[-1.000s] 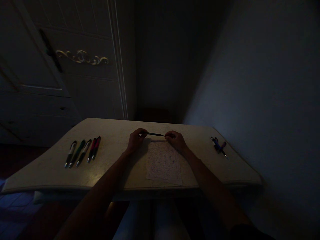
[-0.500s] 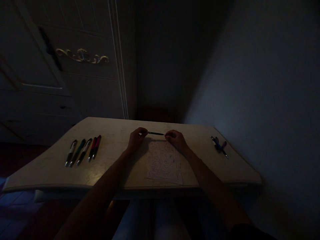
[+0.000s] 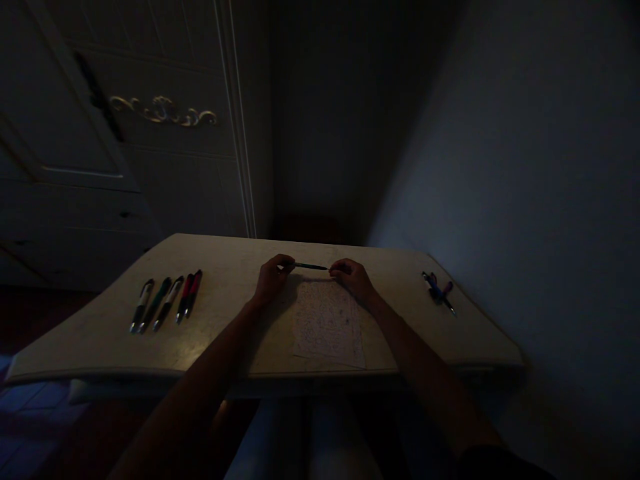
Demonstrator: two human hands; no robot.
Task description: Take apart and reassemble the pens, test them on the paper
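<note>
A slim dark pen (image 3: pixel 311 267) lies level between my two hands, just beyond the top edge of a paper sheet. My left hand (image 3: pixel 275 275) is closed on its left end. The fingertips of my right hand (image 3: pixel 349 273) pinch the pointed right end. Below them the paper (image 3: pixel 329 323), covered in scribbled marks, rests on the pale table (image 3: pixel 240 260). The dim light hides the pen's colour and the finer finger detail.
Several thick pens lie side by side on the left: a white and black pen (image 3: pixel 143 307), a green pen (image 3: pixel 156 305), a red pen (image 3: pixel 185 299) among them. A small pile of pens (image 3: pixel 439 292) sits at the right. A wall (image 3: pixel 500 200) borders the right; a cabinet (image 3: pixel 190 187) stands behind left.
Almost nothing differs. Both hands keep hold of the pen in the same place, and the view has shifted very slightly.
</note>
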